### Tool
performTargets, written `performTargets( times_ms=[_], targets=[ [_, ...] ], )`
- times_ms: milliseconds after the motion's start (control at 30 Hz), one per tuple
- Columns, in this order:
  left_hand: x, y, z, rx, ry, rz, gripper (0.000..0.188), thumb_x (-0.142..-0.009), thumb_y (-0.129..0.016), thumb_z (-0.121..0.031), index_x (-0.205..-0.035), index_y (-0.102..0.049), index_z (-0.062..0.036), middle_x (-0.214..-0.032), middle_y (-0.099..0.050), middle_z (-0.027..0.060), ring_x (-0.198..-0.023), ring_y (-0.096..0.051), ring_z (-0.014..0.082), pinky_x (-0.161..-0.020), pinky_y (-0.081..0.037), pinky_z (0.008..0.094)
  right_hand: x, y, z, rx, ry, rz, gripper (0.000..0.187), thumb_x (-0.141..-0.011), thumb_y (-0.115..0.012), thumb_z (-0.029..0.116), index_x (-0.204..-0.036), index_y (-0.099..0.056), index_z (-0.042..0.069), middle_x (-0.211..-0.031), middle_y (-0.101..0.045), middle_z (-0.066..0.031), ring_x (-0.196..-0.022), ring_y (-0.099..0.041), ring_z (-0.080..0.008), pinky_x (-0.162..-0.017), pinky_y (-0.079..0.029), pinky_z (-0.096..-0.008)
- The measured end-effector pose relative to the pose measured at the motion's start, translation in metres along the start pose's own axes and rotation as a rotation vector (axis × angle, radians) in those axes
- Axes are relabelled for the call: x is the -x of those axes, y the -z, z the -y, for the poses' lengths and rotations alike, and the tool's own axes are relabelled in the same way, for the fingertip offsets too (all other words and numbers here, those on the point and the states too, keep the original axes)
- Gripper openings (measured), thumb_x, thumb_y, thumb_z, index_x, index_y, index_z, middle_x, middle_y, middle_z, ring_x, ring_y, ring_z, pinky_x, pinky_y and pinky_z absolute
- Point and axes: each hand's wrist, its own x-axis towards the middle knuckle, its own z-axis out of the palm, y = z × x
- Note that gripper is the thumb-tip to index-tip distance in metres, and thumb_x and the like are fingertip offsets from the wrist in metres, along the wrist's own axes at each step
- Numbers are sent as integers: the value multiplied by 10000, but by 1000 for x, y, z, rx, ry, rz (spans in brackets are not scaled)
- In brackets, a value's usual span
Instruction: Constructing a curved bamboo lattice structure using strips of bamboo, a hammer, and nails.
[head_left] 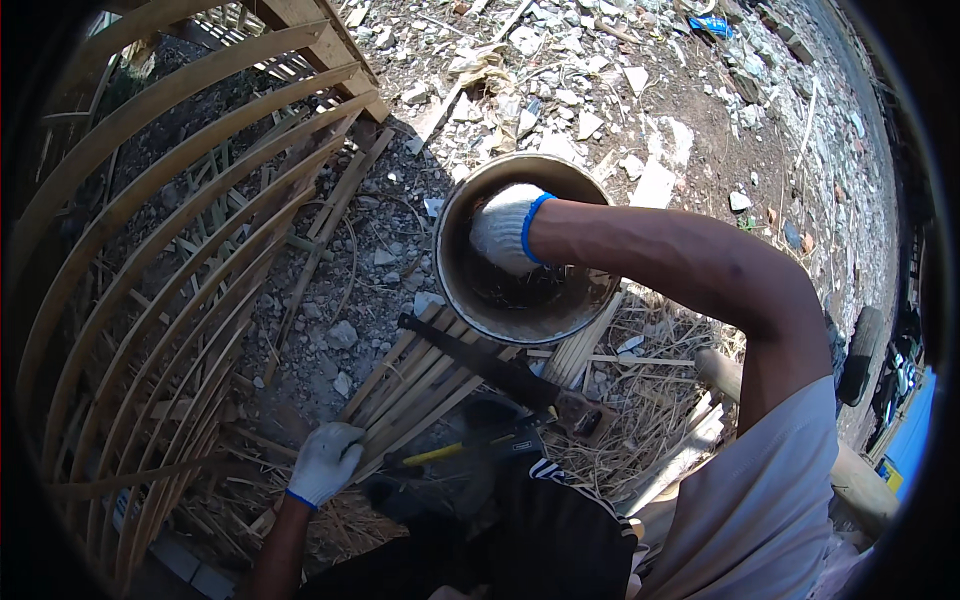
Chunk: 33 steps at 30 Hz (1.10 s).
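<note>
My right hand (505, 228), in a white knit glove with a blue cuff, reaches down inside a round metal bucket (448, 285). Its fingers are hidden, as is anything they hold; dark matter lies in the bottom of the bucket. My left hand (325, 462), gloved the same way, rests beside the near ends of a bundle of wooden strips (410, 385). The left thumb and fingers look slightly apart, with nothing visible between them. Across the strips lies a handsaw (480, 365) with a dark blade and a wooden handle (583, 412).
A frame of curved wooden slats (150, 290) rises on the left. A yellow-and-black tool (445, 452) lies near my lap. Stones and rubble (560, 70) cover the ground beyond. A wooden log (720, 372) and dry straw (650, 440) lie at the right.
</note>
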Motion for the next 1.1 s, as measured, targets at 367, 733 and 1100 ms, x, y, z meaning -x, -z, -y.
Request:
performTargets(
  times_ms=[367,733,1100],
  targets=[
    [-4,10,-8,10,69,-12,220,-883,-643,-120,-1068,-711,-22,-1060,-702,179,-1057,-641,379,-962,-492,480,-15,9,7,134,245,84,301,-799,-694,192,-1053,-803,72,-1094,-765,-146,-1034,-723,-315,-840,-578,-442],
    [-11,14,-18,30,71,-28,220,-883,-637,-120,-1060,-710,-12,-1049,-698,183,-1051,-637,388,-963,-487,486,11,6,2,-25,51,-159,158,-818,-683,165,-876,-811,91,-970,-771,-118,-877,-734,-317,-773,-587,-416],
    [-12,11,-22,31,107,-39,233,-889,-638,-130,-1077,-710,-13,-1063,-700,190,-1061,-636,391,-972,-487,484,24,12,15,78,193,140,258,-812,-683,205,-1021,-815,131,-1052,-771,-118,-970,-734,-329,-776,-581,-457]
  ],
)
